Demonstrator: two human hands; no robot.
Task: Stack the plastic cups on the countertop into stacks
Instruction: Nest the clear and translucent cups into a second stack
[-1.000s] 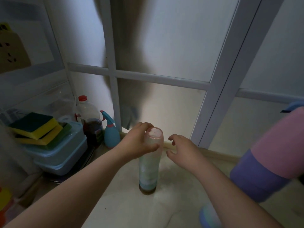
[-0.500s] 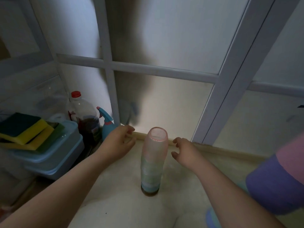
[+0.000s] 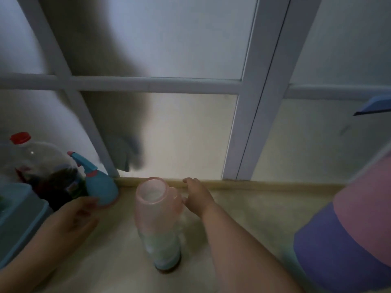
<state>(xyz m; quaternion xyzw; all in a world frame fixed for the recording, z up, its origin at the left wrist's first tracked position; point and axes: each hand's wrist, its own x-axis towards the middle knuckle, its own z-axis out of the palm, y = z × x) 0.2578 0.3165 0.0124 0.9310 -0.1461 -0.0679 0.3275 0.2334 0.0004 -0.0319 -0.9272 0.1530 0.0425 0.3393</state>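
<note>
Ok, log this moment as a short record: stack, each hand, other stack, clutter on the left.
stack: tall cup stack upright on the countertop, pink cup on top, rim open
left hand: open, left of the stack, not touching it
right hand: open, beside the top cup, contact unclear
other stack: pink and purple cups close to the camera at right
clutter: blue spray bottle, red-capped bottle, blue tub

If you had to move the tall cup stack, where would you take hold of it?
Probably low on the cup stack, around its greenish middle, coming from the right, where the right hand is already close. It is tall, narrow and upright, so a grip at the top could tip it.
</note>
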